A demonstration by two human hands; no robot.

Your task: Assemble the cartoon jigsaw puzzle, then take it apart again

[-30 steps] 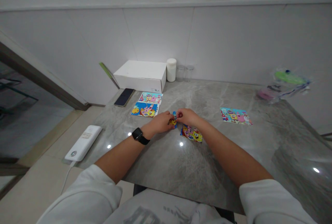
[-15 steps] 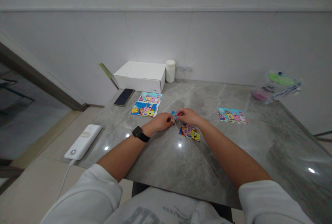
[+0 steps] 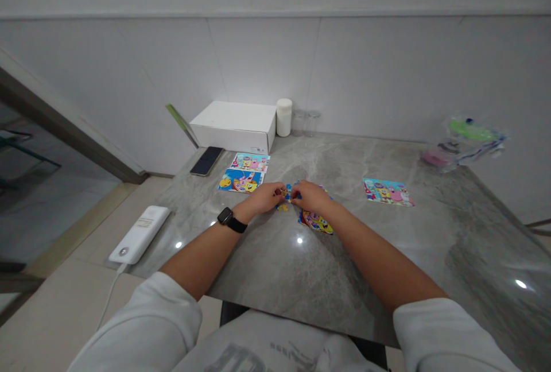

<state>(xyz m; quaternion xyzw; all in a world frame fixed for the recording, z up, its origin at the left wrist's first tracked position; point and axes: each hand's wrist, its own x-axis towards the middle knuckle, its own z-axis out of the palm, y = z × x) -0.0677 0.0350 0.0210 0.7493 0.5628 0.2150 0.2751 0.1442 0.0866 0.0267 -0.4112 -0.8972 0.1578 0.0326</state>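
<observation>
My left hand (image 3: 266,197), with a black watch on its wrist, is closed in a pinch on small blue jigsaw puzzle pieces (image 3: 288,189) at the middle of the table. Facing it, the fingers of my right hand (image 3: 310,196) pinch the other side of these pieces. Exactly how the pieces meet is too small to make out. A yellow-and-blue puzzle piece (image 3: 282,208) lies just below my left fingertips. Under my right wrist is a colourful cartoon puzzle section (image 3: 316,223) with an uneven outline, partly covered by the hand.
Two cartoon picture cards (image 3: 243,180) lie to the left, near a phone (image 3: 206,161) and a white box (image 3: 235,125). A white bottle (image 3: 284,117) and clear glasses (image 3: 312,123) stand behind. On the right are another cartoon card (image 3: 388,192) and a plastic bag (image 3: 462,142).
My right hand has shifted slightly left and closer to my left hand. The yellow-and-blue piece now shows below my left fingers.
</observation>
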